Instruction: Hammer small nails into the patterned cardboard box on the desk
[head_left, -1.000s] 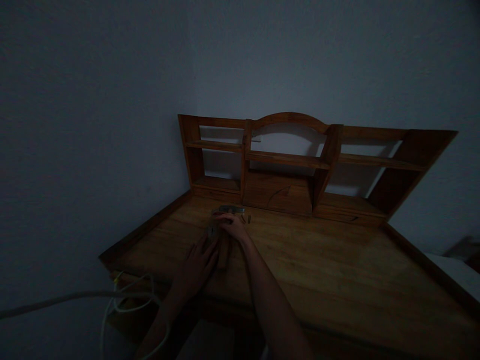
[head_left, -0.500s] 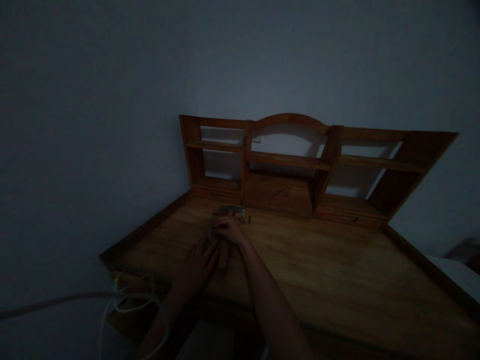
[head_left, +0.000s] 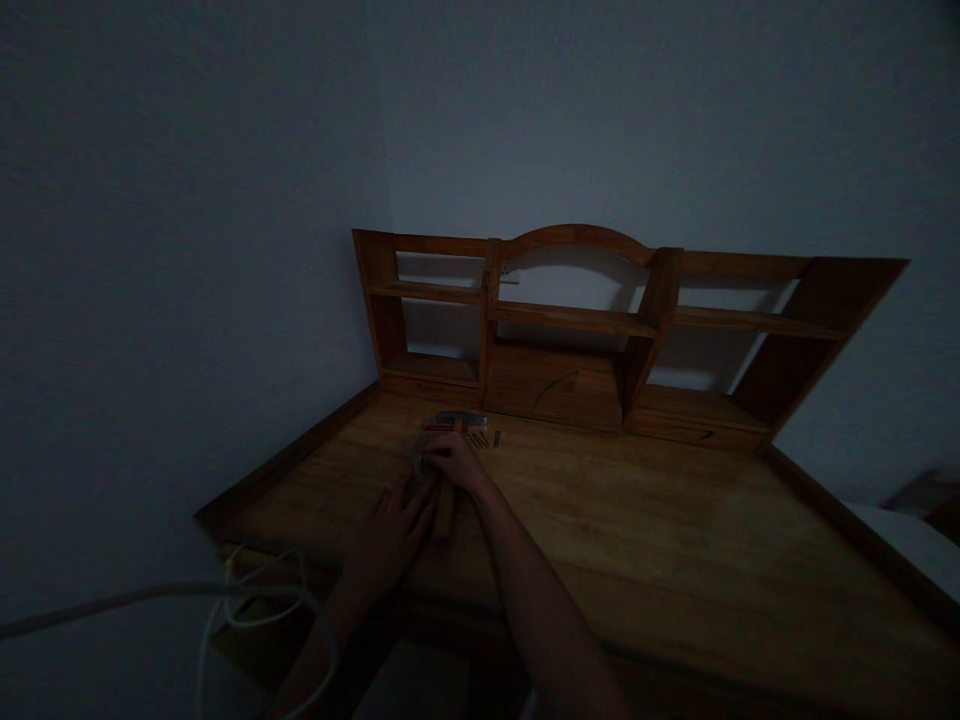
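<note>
In the dim head view my left hand (head_left: 391, 528) lies low over the near left part of the desk, its fingers stretched out and apart. Its fingertips come close to a wooden block (head_left: 445, 512). My right hand (head_left: 456, 462) reaches over the block's far end, fingers bent and pinched together. A small pale grey thing (head_left: 419, 464) shows at those fingertips, too dark to name. Just beyond lie a flat grey metallic strip (head_left: 463, 417), a reddish strip (head_left: 439, 428) and several small thin pieces (head_left: 478, 440). My hands hide part of the block.
The wooden desk (head_left: 637, 520) has a raised edge on the left and right. Along its back stands a wooden shelf unit (head_left: 570, 318) against the wall. A white cable (head_left: 247, 620) loops at the lower left, partly in front of my left forearm.
The whole view has shifted slightly. Both hands stay at the block, with my right hand's fingers barely moved.
</note>
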